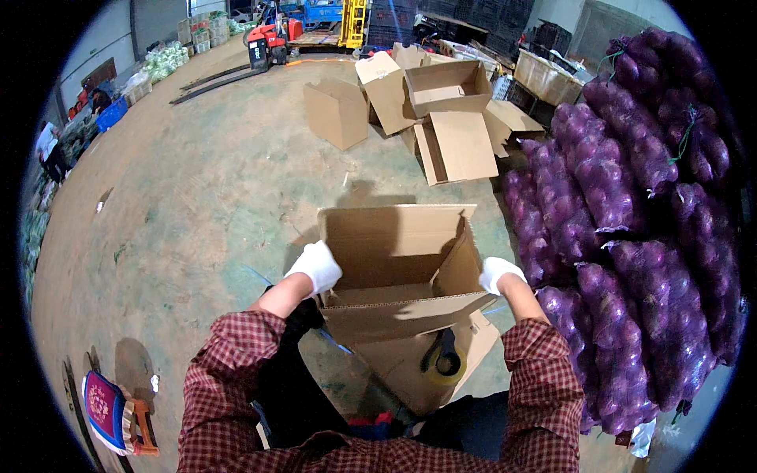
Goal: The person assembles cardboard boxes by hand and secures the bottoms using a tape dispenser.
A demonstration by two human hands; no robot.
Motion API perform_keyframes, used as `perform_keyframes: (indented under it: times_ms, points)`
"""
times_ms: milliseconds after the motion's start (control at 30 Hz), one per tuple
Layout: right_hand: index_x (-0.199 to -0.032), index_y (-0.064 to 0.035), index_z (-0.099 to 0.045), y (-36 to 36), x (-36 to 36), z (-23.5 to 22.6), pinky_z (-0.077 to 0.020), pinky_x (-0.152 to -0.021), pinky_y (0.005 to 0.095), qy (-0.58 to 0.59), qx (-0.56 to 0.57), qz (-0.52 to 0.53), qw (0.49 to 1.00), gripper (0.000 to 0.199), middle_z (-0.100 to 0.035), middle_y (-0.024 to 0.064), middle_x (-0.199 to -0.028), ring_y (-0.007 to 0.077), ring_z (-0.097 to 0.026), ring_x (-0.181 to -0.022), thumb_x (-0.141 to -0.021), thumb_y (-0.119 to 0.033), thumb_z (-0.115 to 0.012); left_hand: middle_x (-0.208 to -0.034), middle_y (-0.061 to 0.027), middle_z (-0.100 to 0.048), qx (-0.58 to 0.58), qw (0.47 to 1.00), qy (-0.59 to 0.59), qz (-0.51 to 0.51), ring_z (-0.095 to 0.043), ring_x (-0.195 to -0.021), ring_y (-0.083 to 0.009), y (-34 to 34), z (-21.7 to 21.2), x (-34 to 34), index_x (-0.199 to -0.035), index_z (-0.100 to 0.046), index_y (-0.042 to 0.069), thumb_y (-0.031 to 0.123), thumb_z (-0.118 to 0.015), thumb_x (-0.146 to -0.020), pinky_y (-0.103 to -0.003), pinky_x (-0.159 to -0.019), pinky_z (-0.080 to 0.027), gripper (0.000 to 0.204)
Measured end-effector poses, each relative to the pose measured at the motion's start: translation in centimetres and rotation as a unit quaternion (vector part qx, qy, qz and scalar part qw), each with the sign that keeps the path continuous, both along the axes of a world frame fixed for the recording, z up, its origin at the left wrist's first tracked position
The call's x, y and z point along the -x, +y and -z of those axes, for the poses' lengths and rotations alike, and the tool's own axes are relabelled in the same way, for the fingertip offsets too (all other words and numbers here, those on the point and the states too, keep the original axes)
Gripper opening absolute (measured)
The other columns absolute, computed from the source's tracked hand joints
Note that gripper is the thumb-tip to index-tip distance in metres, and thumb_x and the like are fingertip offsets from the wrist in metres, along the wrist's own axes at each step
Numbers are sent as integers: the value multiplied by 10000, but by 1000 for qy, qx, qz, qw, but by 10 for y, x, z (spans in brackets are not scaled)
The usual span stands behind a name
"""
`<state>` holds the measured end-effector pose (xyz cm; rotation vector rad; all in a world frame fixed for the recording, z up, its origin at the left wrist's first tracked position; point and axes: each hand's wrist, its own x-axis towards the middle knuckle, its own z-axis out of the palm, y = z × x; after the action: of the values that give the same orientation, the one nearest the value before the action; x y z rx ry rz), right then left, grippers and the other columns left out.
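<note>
An open cardboard box [394, 244] stands on the concrete floor right in front of me, its flaps up and its inside showing bare. My left hand [315, 266], in a white glove, grips the box's left side flap. My right hand [498, 273], also gloved in white, holds the right side flap. Both forearms wear red checked sleeves. A roll of brown tape [444, 359] leans against the box's near outer side, below my hands.
A tall stack of purple mesh sacks of onions [623, 197] fills the right side. Several empty cardboard boxes [441, 110] lie open farther ahead. A red pallet jack [264, 47] stands at the back. A small stool with a patterned cushion [106, 410] sits at lower left.
</note>
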<state>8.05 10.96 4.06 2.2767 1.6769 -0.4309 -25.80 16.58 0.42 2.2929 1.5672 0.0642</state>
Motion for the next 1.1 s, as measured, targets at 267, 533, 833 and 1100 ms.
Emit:
perform_keyframes:
  times_ms: [267, 533, 833, 1100]
  points:
    - [-1024, -47, -593, 15, 57, 20, -411, -836, 385, -19, 162, -123, 979, 473, -565, 155, -1088, 328, -531, -1009, -798, -425, -419, -1172, -292, -453, 242, 967, 60, 57, -504, -1052, -363, -12, -2, -52, -1217, -345, -133, 690, -420, -737, -372, -839, -448, 957]
    - [-1022, -63, -605, 35, 41, 38, -439, -819, 367, -10, 142, -91, 986, 352, -575, 142, -1087, 308, -557, -983, -733, -243, -517, -1039, -232, -565, 200, 933, -30, 299, -537, -983, -363, -62, -38, -43, -1137, -497, -14, 572, -449, -798, -389, -854, -423, 679]
    - [-1017, -15, -563, 18, 36, 2, -450, -781, 386, 108, -497, 13, 861, 360, -608, 163, -932, 331, -572, -849, -843, -302, -432, -1019, -156, -553, -65, 970, 69, 224, -503, -983, -344, -11, -23, -45, -1107, -548, 112, 552, -545, -716, -444, -834, -403, 588]
    - [-1311, 30, -274, -32, 74, 101, -104, -1047, 446, -37, -297, -99, 949, 769, -209, 210, -1391, 348, -157, -1297, -810, -542, -388, -1344, -167, -269, -303, 933, 55, 189, -234, -1233, -413, -5, -4, -50, -1287, -348, 138, 479, -701, -570, -543, -1000, -185, 869]
